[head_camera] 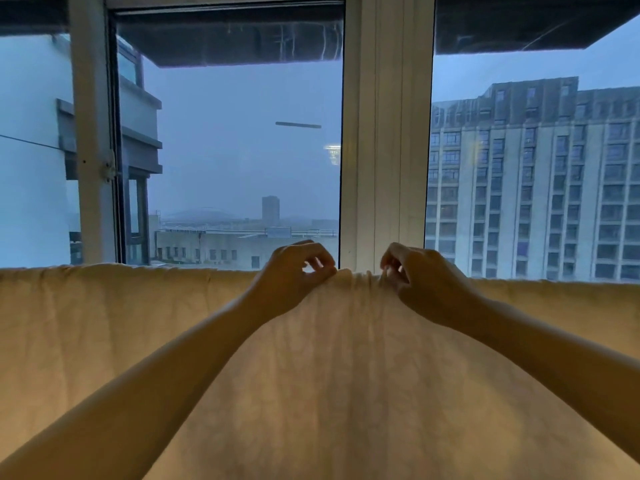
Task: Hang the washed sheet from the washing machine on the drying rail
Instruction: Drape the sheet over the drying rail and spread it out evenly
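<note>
A pale cream sheet with a faint pattern hangs draped across the whole width of the view, its top fold running level at about mid-height. The drying rail is hidden under that fold. My left hand pinches the top edge of the sheet just left of centre. My right hand pinches the same edge just right of centre. The cloth is bunched into small gathers between the two hands. Both forearms reach up and forward over the hanging cloth.
Right behind the sheet stands a large window with a white frame post in the middle. An opened window sash is at the left. Through the glass, tall buildings and a dim sky show.
</note>
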Demonstrator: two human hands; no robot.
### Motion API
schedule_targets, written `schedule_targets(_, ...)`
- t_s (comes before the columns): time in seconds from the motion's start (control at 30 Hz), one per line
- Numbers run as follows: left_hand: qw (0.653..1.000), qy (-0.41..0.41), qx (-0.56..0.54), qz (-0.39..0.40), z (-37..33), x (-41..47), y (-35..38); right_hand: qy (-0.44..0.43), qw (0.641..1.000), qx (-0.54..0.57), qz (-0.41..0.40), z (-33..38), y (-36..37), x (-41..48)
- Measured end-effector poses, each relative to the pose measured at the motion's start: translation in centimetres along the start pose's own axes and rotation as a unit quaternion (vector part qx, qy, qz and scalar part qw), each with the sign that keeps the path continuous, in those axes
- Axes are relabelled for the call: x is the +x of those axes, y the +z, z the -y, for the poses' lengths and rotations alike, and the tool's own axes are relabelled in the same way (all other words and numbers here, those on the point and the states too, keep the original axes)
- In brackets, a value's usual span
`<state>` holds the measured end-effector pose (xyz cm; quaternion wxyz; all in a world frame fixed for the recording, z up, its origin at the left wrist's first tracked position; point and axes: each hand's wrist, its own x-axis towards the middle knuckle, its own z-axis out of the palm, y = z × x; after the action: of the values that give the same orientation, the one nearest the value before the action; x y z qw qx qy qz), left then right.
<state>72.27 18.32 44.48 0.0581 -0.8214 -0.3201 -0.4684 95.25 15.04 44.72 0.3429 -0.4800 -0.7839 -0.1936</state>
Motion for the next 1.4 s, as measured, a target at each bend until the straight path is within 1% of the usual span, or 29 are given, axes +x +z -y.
schedule_targets(0.07, 1.0, -0.025, 0.01, 0.015, 1.7, -0.8, -1.7, -0.015, 1.0, 0.006, 0.012, 0.7, 0.1, 0.6)
schedule_targets(0.17, 0.992, -0.053, 0.091, 0.065, 4.2, -2.9, -3.9, -0.03, 0.998, 0.02, 0.056, 2.0, 0.8, 1.7)
schedule_targets(0.23, 0.988, -0.063, 0.116, 0.074, 5.4, -4.1, -5.0, -0.04, 0.996, 0.021, 0.073, 3.0, 1.7, 2.6)
schedule_targets(0.3, 0.989, -0.08, 0.11, 0.064, 5.9, -4.4, -5.6, -0.052, 0.996, 0.029, 0.073, 3.9, 2.6, 3.5)
schedule_targets(0.37, 0.991, -0.079, 0.097, 0.05, 5.7, -4.3, -5.6, -0.069, 0.995, 0.039, 0.067, 4.8, 3.4, 4.3)
schedule_targets(0.5, 0.994, -0.08, 0.081, -0.002, 4.9, -3.8, -4.9, -0.088, 0.994, 0.051, 0.04, 6.2, 4.6, 4.8)
schedule_targets(0.6, 0.987, -0.099, 0.123, -0.038, 4.5, -3.1, -3.8, -0.069, 0.996, 0.042, 0.027, 6.2, 4.6, 4.9)
schedule_targets(0.7, 0.985, -0.112, 0.115, -0.07, 3.6, -1.7, -2.3, -0.025, 0.999, 0.034, -0.004, 4.7, 4.0, 5.3)
schedule_targets(0.77, 0.989, -0.112, 0.086, -0.048, 3.1, -0.8, -2.0, -0.003, 0.999, 0.047, 0.0, 3.8, 3.5, 5.4)
schedule_targets(0.87, 0.993, -0.096, 0.066, 0.004, 3.6, -0.5, -2.7, 0.002, 0.996, 0.081, 0.044, 3.4, 3.4, 4.9)
schedule_targets(0.97, 0.991, -0.093, 0.088, 0.039, 5.5, -1.4, -4.4, -0.018, 0.994, 0.086, 0.058, 4.0, 3.7, 4.8)
schedule_targets(1.07, 0.984, -0.116, 0.116, 0.07, 8.0, -2.9, -6.7, -0.042, 0.994, 0.08, 0.055, 5.6, 4.3, 5.3)
schedule_targets(1.13, 0.98, -0.124, 0.138, 0.077, 9.9, -3.9, -8.3, -0.061, 0.994, 0.073, 0.057, 7.1, 5.2, 5.9)
schedule_targets(1.27, 0.974, -0.129, 0.173, 0.073, 13.0, -6.0, -11.3, -0.088, 0.99, 0.055, 0.091, 10.2, 7.3, 7.2)
schedule_targets(1.4, 0.972, -0.123, 0.186, 0.077, 15.5, -7.7, -14.7, -0.119, 0.989, 0.016, 0.081, 13.4, 9.2, 8.7)
